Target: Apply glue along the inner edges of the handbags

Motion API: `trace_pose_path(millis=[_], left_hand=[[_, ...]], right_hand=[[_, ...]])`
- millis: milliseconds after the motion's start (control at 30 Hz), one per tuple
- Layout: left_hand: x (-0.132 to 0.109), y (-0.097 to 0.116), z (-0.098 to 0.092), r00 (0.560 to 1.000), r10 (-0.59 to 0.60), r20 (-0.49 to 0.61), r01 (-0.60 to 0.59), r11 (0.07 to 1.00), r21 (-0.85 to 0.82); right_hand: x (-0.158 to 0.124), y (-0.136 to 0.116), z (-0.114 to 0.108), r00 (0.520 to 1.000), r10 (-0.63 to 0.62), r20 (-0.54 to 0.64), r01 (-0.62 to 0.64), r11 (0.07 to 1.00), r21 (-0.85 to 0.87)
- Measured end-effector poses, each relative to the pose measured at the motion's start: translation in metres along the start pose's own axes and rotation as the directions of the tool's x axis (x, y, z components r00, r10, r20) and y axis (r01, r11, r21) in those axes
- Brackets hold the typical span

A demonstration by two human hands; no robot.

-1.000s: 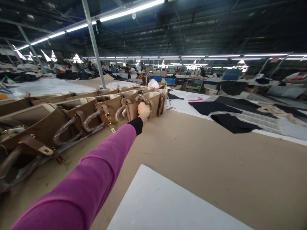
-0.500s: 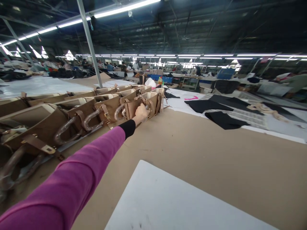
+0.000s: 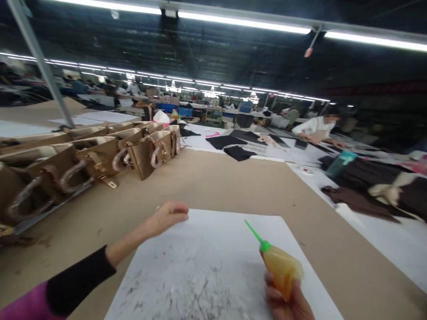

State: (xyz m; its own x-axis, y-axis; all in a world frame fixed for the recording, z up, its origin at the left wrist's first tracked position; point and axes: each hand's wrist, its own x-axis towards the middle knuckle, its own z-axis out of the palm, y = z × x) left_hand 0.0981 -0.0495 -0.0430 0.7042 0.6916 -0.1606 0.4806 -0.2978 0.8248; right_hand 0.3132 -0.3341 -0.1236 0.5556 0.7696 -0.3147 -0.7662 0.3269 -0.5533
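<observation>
I stand in a large handbag factory hall: a long work table covered with brown paper [image 3: 216, 182], a row of tan leather handbags [image 3: 100, 155] (handles wrapped in clear plastic), black cut fabric pieces [image 3: 238, 152], a squeeze bottle of yellow liquid [image 3: 282, 269], long fluorescent tube lights [image 3: 243, 23].

No readable text (anywhere in view)

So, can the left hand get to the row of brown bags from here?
Probably yes. The left hand hovers empty at the far edge of the white sheet, and only bare tabletop lies between it and the brown bags. Nothing blocks the way; the arm would need to stretch.
</observation>
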Motion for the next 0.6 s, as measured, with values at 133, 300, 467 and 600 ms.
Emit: trace_pose_path(millis=[133, 300, 467, 600], left_hand=[[-0.071, 0.041, 0.062, 0.932, 0.033, 0.362, 0.018, 0.99, -0.138], [-0.101, 0.09, 0.11, 0.935, 0.002, 0.355, 0.089, 0.967, -0.24], [-0.118, 0.117, 0.159, 0.933, 0.039, 0.358, 0.153, 0.857, -0.492], [-0.132, 0.122, 0.202, 0.918, 0.04, 0.395, 0.21, 0.795, -0.569]], right_hand=[[-0.01, 0.006, 0.007, 0.998, -0.003, 0.06, -0.005, 0.989, 0.146], [-0.045, 0.007, 0.026, 0.985, 0.051, 0.163, -0.081, 0.979, 0.185], [-0.079, -0.004, 0.018, 0.988, 0.02, 0.154, -0.044, 0.987, 0.156], [-0.103, -0.016, -0.006, 0.996, -0.019, 0.086, 0.011, 0.996, 0.094]])
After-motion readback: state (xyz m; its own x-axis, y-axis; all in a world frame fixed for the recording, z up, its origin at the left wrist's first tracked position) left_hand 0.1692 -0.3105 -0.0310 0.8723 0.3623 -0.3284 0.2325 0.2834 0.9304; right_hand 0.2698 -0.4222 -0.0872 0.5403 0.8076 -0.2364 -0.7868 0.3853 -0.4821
